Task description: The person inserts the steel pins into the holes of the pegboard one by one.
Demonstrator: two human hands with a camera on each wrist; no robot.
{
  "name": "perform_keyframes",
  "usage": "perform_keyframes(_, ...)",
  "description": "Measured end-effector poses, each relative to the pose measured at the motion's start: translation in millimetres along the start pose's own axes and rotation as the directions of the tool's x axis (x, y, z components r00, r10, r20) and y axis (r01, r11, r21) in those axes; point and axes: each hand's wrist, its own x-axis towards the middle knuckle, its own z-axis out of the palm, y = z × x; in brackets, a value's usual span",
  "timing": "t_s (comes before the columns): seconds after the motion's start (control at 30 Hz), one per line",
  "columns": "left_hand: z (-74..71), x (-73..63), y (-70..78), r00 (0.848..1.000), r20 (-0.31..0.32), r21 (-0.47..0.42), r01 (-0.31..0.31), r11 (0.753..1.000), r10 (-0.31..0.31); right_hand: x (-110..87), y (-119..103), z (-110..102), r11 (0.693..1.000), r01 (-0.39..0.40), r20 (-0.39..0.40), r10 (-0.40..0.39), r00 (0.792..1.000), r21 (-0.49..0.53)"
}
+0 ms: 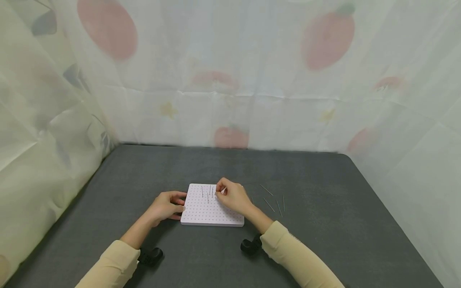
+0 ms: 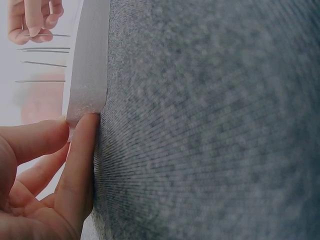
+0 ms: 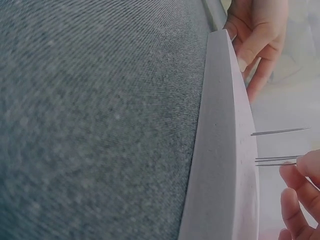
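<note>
A white pegboard point(image 1: 205, 215) with rows of small holes lies flat on the dark table. My left hand point(image 1: 165, 207) holds its left edge, the thumb at the top face and a finger point(image 2: 82, 155) along the side wall. Several thin metal pins point(image 1: 207, 199) stand upright in the far part of the board. Over the board's far right part, my right hand point(image 1: 232, 196) pinches another thin metal pin point(image 2: 57, 35) between thumb and fingertips. That pin is upright, its lower end right at the board's face, close beside the standing ones.
Several loose metal pins point(image 1: 269, 205) lie scattered on the grey table point(image 1: 317, 224) to the right of the board. Black wrist devices point(image 1: 151, 257) sit by both cuffs. A pale curtain point(image 1: 281, 60) with fruit prints hangs behind the table and along its sides.
</note>
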Motion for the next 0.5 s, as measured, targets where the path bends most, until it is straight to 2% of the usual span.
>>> perform_keyframes(0.23,0.1,-0.5,-0.3,1.000,0.001,0.003,0.000,1.000,0.000,-0.5,0.0,1.2,1.000,-0.013,0.005,0.014,1.000,-0.011)
perform_keyframes(0.5,-0.6,-1.2,1.3,1.000,0.005,0.001,0.004,1.000,-0.004,-0.6,-0.1,1.2,0.999,0.026,0.019,-0.026,0.999,-0.018)
